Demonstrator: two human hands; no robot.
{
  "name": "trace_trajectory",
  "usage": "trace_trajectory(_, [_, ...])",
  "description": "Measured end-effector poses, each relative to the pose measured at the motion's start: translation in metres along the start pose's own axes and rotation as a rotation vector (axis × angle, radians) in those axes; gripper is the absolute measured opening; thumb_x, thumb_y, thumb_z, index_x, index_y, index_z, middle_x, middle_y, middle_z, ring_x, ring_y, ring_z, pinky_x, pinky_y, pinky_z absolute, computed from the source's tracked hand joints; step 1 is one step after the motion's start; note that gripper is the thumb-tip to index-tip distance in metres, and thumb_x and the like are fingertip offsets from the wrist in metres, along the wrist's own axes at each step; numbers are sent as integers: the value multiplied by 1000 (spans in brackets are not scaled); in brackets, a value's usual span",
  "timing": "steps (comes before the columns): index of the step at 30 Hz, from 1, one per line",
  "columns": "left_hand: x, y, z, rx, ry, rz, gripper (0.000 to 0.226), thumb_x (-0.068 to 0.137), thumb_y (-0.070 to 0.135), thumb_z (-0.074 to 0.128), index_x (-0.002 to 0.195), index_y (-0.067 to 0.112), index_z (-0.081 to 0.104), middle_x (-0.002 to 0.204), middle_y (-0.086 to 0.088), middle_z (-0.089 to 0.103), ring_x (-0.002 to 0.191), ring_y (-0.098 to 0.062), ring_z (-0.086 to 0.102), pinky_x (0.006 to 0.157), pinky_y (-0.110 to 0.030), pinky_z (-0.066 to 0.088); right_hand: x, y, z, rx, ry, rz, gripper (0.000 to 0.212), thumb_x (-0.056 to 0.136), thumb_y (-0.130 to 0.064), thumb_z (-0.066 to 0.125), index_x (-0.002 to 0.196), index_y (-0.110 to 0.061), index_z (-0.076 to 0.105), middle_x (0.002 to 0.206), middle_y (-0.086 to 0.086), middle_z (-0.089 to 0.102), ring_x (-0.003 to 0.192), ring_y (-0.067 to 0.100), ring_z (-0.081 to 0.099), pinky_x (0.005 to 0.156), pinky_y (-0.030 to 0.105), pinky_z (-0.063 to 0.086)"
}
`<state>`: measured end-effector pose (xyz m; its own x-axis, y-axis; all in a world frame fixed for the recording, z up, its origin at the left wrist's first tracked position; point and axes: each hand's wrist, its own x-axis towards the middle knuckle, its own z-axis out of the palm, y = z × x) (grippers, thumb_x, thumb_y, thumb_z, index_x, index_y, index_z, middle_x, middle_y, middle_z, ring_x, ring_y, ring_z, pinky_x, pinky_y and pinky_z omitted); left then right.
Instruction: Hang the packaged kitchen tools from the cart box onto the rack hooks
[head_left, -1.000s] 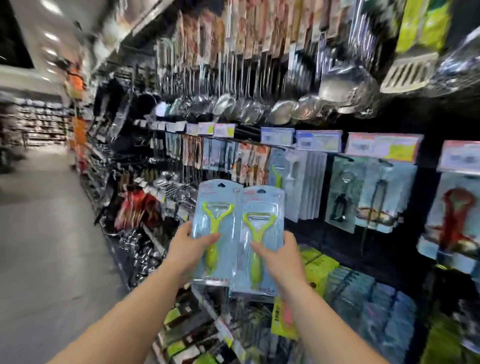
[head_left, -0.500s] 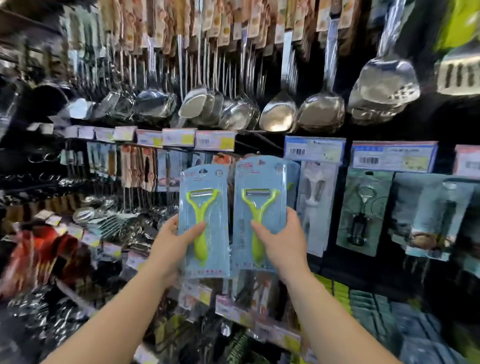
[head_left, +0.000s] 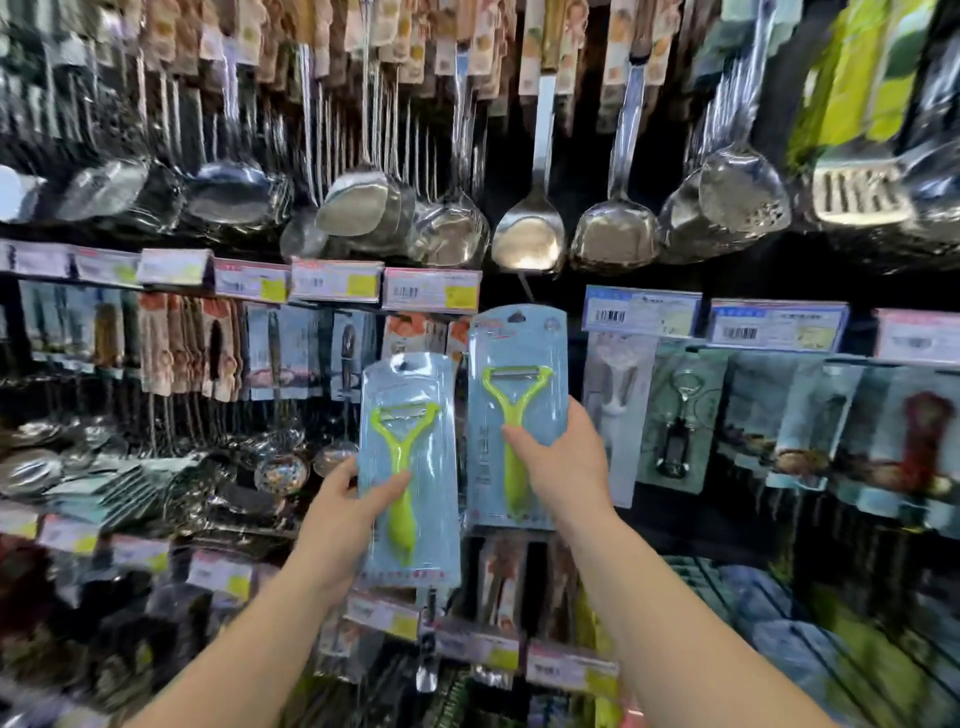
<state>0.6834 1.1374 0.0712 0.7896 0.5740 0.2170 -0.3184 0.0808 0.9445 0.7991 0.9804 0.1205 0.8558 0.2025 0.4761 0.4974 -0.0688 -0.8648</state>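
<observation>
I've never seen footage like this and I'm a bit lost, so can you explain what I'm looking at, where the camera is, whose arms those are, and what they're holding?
There is no machine here. A person wears a wide-angle camera on the head, so you see their own two bare arms reaching forward.

They face a shop rack. Shiny steel ladles and spatulas hang along the top row, price labels run beneath them, and more packaged kitchen tools hang below.

The left hand holds a pale blue card pack with a lime green Y-shaped peeler. The right hand holds a second, matching peeler pack higher up, its top near the price labels. Neither pack looks hung on a hook yet; the hooks themselves are hard to make out.
</observation>
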Motion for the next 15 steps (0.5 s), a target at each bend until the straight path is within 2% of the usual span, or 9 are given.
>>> trace_trajectory(2, [8, -7, -3, -17, -13, 12, 25, 92, 11, 66, 99, 28, 49, 90, 12, 60, 68, 3, 64, 77, -30, 45, 8, 3, 2, -49, -2, 48, 68, 81, -39, 74, 139, -21, 44, 132, -2, 58, 118, 21, 57, 101, 39, 47])
trace_trajectory(3, [10, -9, -3, -19, -35, 11, 28, 91, 13, 68, 105, 27, 49, 95, 10, 64, 79, -3, 65, 81, -32, 46, 12, 3, 2, -67, -12, 83, 76, 81, -42, 73, 144, -19, 39, 140, 2, 53, 125, 23, 53, 105, 41, 44])
trace_trajectory(4, [10, -11, -2, -14, -45, 9, 28, 90, 13, 69, 106, 28, 51, 98, 8, 68, 86, -8, 66, 79, -33, 48, 14, 6, 1, -99, -31, 124, 86, 81, -46, 72, 150, -19, 29, 150, 5, 43, 134, 25, 45, 109, 43, 40])
trace_trajectory(6, [9, -14, 2, 16, -56, 14, 27, 89, 13, 70, 105, 31, 57, 99, 7, 73, 86, -10, 71, 74, -32, 52, 11, 7, -2, -220, -56, 163, 102, 81, -56, 67, 156, -20, 7, 159, 6, 23, 145, 27, 26, 116, 47, 30])
trace_trajectory(8, [7, -15, 9, 34, -68, 28, 33, 88, 11, 72, 109, 32, 58, 102, 6, 74, 87, -10, 73, 73, -30, 54, -2, 10, -5, -240, -14, 120, 95, 83, -59, 61, 155, -25, 10, 158, 2, 26, 144, 25, 27, 115, 47, 31])
trace_trajectory(10, [7, -15, 18, 74, -81, 59, 44, 85, 13, 75, 121, 29, 55, 110, 4, 73, 95, -13, 72, 75, -29, 56, -24, 13, -6, -29, -26, 100, 70, 89, -54, 57, 148, -27, 31, 139, -8, 49, 129, 16, 47, 107, 40, 40])
trace_trajectory(12, [8, -12, 31, 107, -86, 97, 53, 82, 16, 78, 127, 29, 53, 113, 4, 73, 96, -13, 73, 76, -32, 59, -47, 17, -3, 158, -96, 124, 49, 92, -45, 56, 135, -25, 49, 110, -11, 66, 102, 11, 64, 90, 34, 51])
trace_trajectory(13, [9, -10, 38, 120, -92, 124, 56, 81, 17, 80, 128, 29, 53, 113, 4, 73, 96, -12, 73, 78, -34, 61, -53, 22, -2, 169, -109, 121, 39, 93, -40, 57, 129, -26, 52, 100, -8, 69, 90, 9, 67, 82, 33, 53])
trace_trajectory(15, [10, -3, 50, 145, -100, 170, 59, 80, 20, 81, 131, 30, 52, 114, 7, 72, 98, -10, 72, 80, -35, 62, -57, 27, -1, 113, -94, 92, 30, 94, -30, 59, 123, -34, 51, 92, -4, 71, 79, 6, 69, 74, 29, 56])
